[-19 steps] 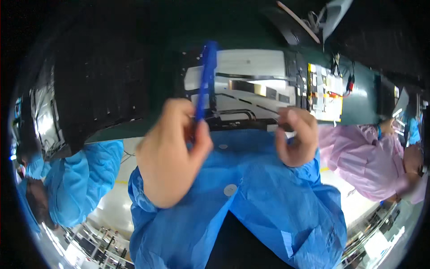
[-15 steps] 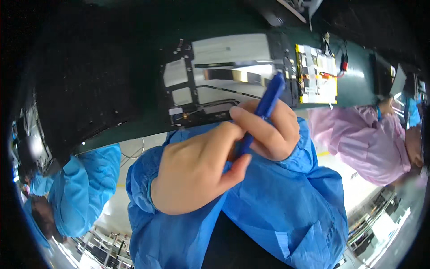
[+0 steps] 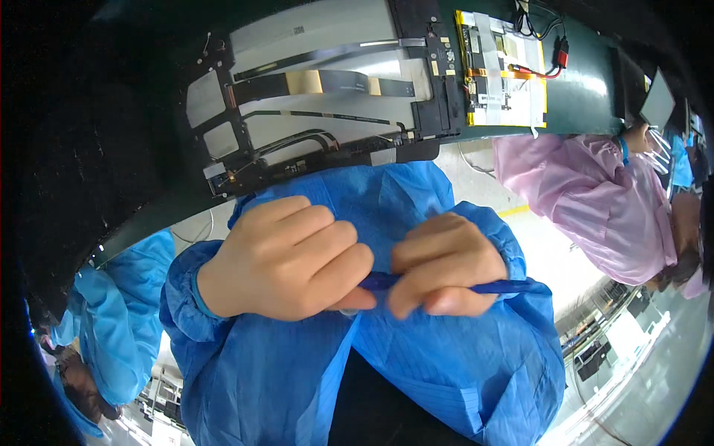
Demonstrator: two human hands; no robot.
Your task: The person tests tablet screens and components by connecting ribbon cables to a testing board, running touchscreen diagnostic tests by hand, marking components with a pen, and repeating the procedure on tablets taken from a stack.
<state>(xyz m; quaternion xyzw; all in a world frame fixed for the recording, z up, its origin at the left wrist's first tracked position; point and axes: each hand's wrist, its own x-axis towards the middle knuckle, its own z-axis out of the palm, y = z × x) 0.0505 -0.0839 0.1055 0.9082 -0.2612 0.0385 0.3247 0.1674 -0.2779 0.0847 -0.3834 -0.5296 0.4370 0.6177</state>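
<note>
Toward 8 o'clock, near the left rim, a co-worker's light-blue sleeve (image 3: 123,320) shows beyond the dark edge of the bench (image 3: 134,212). Nearer the middle, also at 8 o'clock, the person's left hand (image 3: 290,256) is curled into a fist, back upward, around the left end of a blue pen-shaped tool (image 3: 381,281); its fingertips are out of sight, so the exact grip cannot be told. Above it, between 11 and 12 o'clock, an open flat chassis (image 3: 327,30) lies on the bench, grey panels and ribbon cables (image 3: 301,83) exposed

The tool lies almost level at 5 o'clock, in front of the blue coat (image 3: 297,386), bridging the two hands. At 4 o'clock the right hand (image 3: 450,260) is closed round it, fingers folded over and thumb below, with the other end jutting out toward 4 o'clock

At 1 to 2 o'clock a yellow-edged pack (image 3: 524,104) lies just beside the chassis, a red connector (image 3: 562,53) on its lead; at 3 o'clock is a co-worker's pink sleeve (image 3: 580,201)

As a judgement, the tool is taken up but its handling looks unfinished, since both hands grip it; letting go with either remains. Neither hand works on the chassis, and whether its parts are complete cannot be told
</note>
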